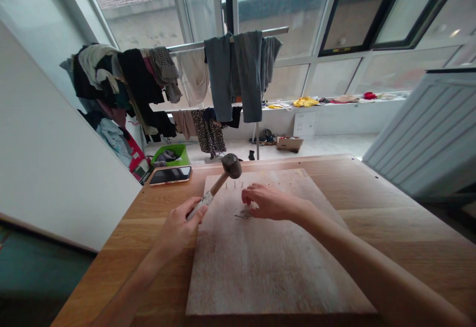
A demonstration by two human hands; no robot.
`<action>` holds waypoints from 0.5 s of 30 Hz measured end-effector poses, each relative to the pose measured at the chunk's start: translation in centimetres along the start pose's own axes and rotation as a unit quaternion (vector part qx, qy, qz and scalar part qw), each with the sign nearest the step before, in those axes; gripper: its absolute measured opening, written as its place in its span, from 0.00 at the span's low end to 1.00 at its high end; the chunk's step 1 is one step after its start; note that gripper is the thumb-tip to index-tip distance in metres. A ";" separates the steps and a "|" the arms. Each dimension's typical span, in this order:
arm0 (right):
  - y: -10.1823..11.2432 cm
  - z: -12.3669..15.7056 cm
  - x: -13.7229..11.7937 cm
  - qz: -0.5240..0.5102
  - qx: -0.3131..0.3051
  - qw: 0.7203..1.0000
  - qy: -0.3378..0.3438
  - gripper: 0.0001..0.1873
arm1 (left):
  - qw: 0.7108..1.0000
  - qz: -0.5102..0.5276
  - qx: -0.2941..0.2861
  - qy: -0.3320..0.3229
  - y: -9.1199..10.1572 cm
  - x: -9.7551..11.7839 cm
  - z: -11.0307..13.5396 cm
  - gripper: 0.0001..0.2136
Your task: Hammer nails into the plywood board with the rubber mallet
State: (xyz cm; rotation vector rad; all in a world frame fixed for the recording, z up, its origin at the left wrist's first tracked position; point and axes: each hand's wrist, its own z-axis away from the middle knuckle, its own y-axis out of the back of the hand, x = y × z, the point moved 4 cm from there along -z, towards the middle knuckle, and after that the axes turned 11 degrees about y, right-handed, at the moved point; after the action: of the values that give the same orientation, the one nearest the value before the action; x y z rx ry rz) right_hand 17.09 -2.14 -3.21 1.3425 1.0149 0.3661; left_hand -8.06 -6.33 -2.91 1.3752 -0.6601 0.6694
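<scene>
My left hand (182, 225) is closed round the wooden handle of a hammer (222, 176), whose dark head is raised above a pale wooden board (267, 262). A few short nails (233, 185) stand upright in the board just under the hammer head. Several loose nails (242, 214) lie flat on the board. My right hand (268, 201) rests over those loose nails with its fingers curled and pinched at them; whether it holds one is hidden.
The board lies on a wooden table (390, 218). A phone (170, 175) sits at the table's far left corner. Beyond stand a clothes rack (223, 79) hung with garments, a green basket (170, 155), and a white panel (427, 134) at the right.
</scene>
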 end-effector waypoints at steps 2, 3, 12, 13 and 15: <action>-0.5 -0.4 -0.6 0.021 -0.036 0.999 -0.013 0.10 | 1.000 0.017 -0.006 0.002 -0.2 -0.1 0.0 0.22; -0.7 -0.6 -0.7 0.021 -0.047 0.999 -0.016 0.09 | 1.000 0.022 -0.009 0.004 -0.3 -0.2 0.0 0.22; 1.8 0.8 3.4 -0.066 0.140 0.986 -0.062 0.10 | 0.999 0.027 -0.013 0.012 -0.2 -0.5 0.1 0.22; 2.0 1.1 4.1 -0.058 0.161 0.982 -0.077 0.10 | 0.999 0.026 -0.015 0.013 -0.2 -0.5 0.1 0.22; 2.0 1.4 5.1 -0.043 0.187 0.977 -0.088 0.10 | 0.999 0.024 -0.017 0.013 -0.3 -0.5 0.1 0.23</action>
State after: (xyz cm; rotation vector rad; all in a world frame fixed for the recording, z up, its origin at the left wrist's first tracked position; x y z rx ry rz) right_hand 21.62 1.28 -3.53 1.6301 1.0196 -0.0148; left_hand -8.20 -6.42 -3.49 1.3207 -0.6829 0.7089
